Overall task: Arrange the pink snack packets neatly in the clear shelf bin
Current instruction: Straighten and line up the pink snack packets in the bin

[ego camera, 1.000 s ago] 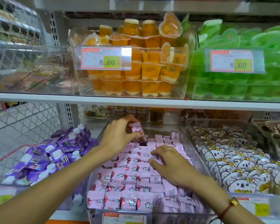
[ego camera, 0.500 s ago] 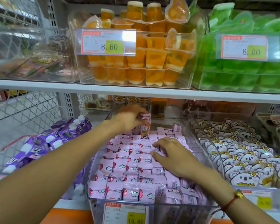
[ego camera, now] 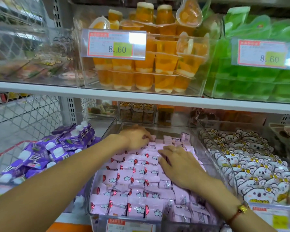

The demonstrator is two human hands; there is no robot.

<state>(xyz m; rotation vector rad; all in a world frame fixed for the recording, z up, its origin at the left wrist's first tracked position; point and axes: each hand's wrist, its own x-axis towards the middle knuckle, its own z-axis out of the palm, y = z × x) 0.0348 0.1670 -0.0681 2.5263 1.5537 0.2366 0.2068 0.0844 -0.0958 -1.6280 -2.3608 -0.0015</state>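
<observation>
The pink snack packets (ego camera: 137, 180) lie in overlapping rows inside the clear shelf bin (ego camera: 213, 158). At the bin's far end the left hand (ego camera: 137, 138) has curled fingers down among the rear packets; whether it grips one I cannot tell. The right hand (ego camera: 176, 164) rests flat, fingers straight, on the bin's right-hand rows. A sideways drag of that palm could likely ruffle rows already straight.

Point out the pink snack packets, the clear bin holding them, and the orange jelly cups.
pink snack packets (ego camera: 137, 180): head view, a face-up packet mid-pile.
clear bin (ego camera: 213, 146): head view, its bare right wall.
orange jelly cups (ego camera: 166, 61): head view, a cup in the upper shelf stack.
</observation>
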